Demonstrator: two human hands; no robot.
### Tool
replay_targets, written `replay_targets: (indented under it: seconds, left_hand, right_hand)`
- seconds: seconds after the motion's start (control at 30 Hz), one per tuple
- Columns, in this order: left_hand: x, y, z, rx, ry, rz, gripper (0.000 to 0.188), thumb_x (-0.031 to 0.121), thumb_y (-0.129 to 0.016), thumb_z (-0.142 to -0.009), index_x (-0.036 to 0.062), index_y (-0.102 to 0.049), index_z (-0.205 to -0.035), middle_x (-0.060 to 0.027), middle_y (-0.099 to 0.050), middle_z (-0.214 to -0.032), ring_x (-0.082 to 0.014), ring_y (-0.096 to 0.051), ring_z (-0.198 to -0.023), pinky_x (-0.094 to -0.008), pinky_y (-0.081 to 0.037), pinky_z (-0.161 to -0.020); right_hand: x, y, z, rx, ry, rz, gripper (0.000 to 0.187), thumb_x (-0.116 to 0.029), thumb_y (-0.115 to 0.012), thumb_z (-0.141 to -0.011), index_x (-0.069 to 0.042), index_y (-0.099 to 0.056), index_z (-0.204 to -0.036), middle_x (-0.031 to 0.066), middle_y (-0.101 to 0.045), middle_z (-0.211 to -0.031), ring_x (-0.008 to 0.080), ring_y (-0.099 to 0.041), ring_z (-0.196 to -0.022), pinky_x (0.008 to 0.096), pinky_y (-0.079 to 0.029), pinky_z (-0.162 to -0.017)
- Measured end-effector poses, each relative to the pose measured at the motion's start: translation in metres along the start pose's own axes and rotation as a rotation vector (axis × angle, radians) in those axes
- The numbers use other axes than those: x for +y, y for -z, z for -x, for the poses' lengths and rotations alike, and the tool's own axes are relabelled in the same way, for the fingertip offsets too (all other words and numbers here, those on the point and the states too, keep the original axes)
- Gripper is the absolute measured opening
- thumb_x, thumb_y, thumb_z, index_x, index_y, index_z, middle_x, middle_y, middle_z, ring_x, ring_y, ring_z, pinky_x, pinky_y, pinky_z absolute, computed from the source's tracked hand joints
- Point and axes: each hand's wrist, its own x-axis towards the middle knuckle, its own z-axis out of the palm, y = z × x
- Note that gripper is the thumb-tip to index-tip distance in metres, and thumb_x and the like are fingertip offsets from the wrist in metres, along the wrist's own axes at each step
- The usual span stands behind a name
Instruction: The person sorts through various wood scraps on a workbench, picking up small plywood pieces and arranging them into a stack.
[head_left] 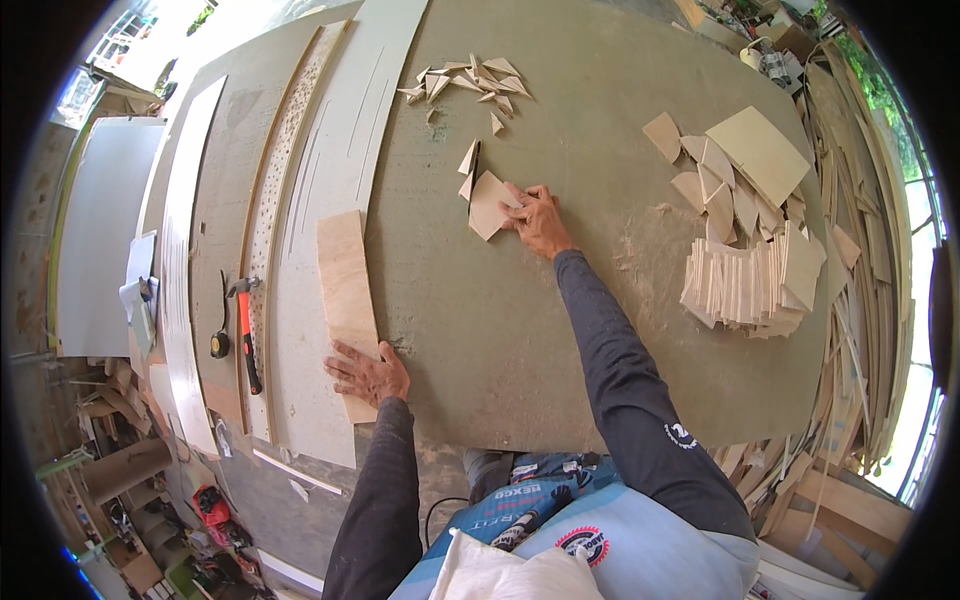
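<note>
My right hand (541,224) is closed on the edge of a small flat plywood piece (488,207) with angled corners, resting low over the table's middle. Against that piece's upper left lie small triangular offcuts (467,158) and a narrow dark strip whose kind I cannot make out. Off to the left, my left hand (368,374) rests with fingers spread on the lower part of a long thin plywood strip (345,270). Farther away, a loose heap of pointed wood slivers (470,82) sits on the tabletop.
On the right are a row of stacked plywood pieces (745,285), loose cut pieces (715,175) and a square sheet (760,155). A claw hammer (247,335) and tape measure (220,344) lie left, beside long boards (320,180). Timber strips (850,230) line the table's right edge.
</note>
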Motion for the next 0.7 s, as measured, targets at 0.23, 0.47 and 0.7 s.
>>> replay_targets:
  seconds: [0.23, 0.47, 0.7]
  left_hand:
    - [0.0, -0.001, -0.001, -0.001, 0.0, -0.013, 0.099, 0.052, -0.059, -0.096, 0.0103, -0.003, -0.165, -0.0294, -0.009, -0.167, -0.0428, -0.008, -0.157, -0.0652, -0.013, -0.122]
    - [0.001, -0.001, -0.001, 0.0, -0.001, -0.004, 0.099, 0.052, -0.059, -0.096, 0.0105, -0.002, -0.165, -0.0294, -0.009, -0.167, -0.0428, -0.008, -0.157, -0.065, -0.012, -0.122]
    - [0.001, 0.002, -0.001, -0.013, 0.014, -0.003, 0.099, 0.053, -0.06, -0.095, 0.0109, -0.004, -0.165, -0.0287, -0.009, -0.167, -0.0422, -0.008, -0.157, -0.0648, -0.012, -0.123]
  right_hand:
    - [0.001, -0.006, -0.001, 0.017, -0.011, 0.047, 0.038, -0.029, -0.08, -0.083, -0.023, -0.079, -0.12, 0.0003, -0.058, -0.15, 0.0247, -0.046, -0.12, 0.0388, -0.035, -0.109]
    - [0.005, -0.011, -0.004, 0.038, -0.001, 0.053, 0.038, -0.03, -0.079, -0.085, -0.023, -0.078, -0.121, 0.0027, -0.058, -0.15, 0.0266, -0.046, -0.12, 0.0402, -0.036, -0.109]
    - [0.001, -0.014, -0.001, 0.084, -0.002, 0.083, 0.038, -0.03, -0.078, -0.086, -0.022, -0.077, -0.123, 0.0045, -0.058, -0.15, 0.0269, -0.046, -0.121, 0.0398, -0.036, -0.108]
